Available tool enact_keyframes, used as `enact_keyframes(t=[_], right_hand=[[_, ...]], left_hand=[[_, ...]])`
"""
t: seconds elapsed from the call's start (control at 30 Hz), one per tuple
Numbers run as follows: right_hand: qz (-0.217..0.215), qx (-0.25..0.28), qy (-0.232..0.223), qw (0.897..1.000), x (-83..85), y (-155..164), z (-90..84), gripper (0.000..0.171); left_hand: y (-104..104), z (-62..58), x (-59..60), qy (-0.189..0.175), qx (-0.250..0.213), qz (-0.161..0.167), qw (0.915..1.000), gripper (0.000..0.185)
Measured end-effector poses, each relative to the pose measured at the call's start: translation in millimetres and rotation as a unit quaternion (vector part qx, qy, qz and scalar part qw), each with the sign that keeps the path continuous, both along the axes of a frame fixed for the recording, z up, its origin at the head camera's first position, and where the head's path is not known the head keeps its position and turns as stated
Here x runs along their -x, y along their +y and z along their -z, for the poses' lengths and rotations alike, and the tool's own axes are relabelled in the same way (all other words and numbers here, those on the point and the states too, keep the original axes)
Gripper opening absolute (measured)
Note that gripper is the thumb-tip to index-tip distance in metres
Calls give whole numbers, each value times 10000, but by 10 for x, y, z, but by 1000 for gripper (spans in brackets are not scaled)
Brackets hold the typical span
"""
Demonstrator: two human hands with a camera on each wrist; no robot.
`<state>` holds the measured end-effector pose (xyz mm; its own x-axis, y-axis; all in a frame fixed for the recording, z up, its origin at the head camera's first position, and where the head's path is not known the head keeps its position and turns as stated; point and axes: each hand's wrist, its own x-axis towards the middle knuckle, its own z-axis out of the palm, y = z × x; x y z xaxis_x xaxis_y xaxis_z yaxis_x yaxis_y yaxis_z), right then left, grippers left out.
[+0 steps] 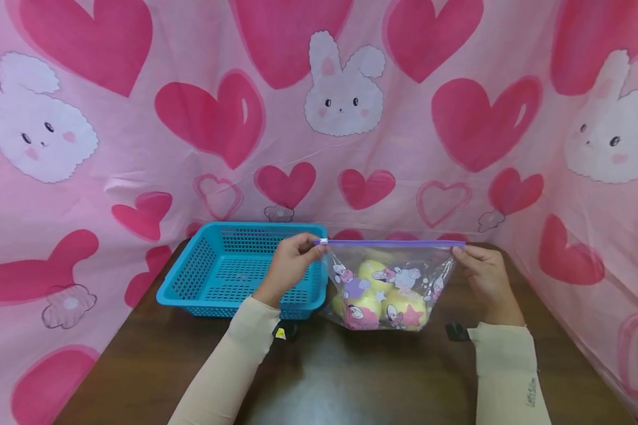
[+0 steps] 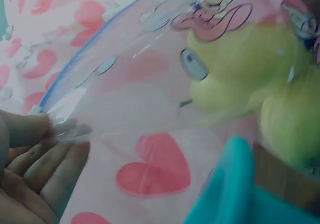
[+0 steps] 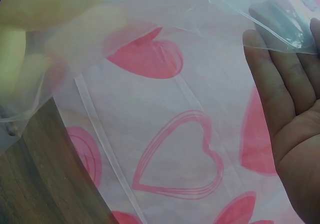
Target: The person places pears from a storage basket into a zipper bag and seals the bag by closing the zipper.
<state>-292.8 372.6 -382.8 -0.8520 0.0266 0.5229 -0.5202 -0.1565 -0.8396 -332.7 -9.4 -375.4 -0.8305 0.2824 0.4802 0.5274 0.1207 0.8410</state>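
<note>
Head view: looks forward and down from above the near edge of the table [image 1: 351, 378], facing the heart-print backdrop [image 1: 351, 118], far enough to take in both forearms.
Left wrist view: very close under the zip bag [image 2: 150, 84], looking up along its left top corner toward the backdrop.
Right wrist view: very close below the zip bag's right corner, facing the backdrop.
Shared: all three show the zip bag [image 1: 388, 283] and backdrop.

A turquoise basket [image 1: 228, 268] sits at nine o'clock of a clear zip bag [image 1: 390, 283] with a purple strip and cartoon prints, holding yellow-and-pink balls [image 1: 385, 301]; the backdrop [image 1: 191, 118] shows pink hearts and white bunnies.
</note>
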Motion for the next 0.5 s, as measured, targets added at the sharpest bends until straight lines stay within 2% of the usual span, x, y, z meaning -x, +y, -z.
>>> enact_keyframes(t=[0.13,0.23,0.37,0.5], right_hand=[[32,119,63,9999,-30,33,16,20],[-153,102,164,9997,-40,69,10,21],[-346,-66,271,9990,-58,87,-10,23],[-246,-316,378,9985,-106,81,-68,23]], left_hand=[[63,19,-5,-276,-663,208,9972,15],[79,-18,-27,-356,-930,324,9945,15],[50,-59,-71,-284,-903,419,9946,15],[17,-67,-82,-114,-809,478,9955,15]])
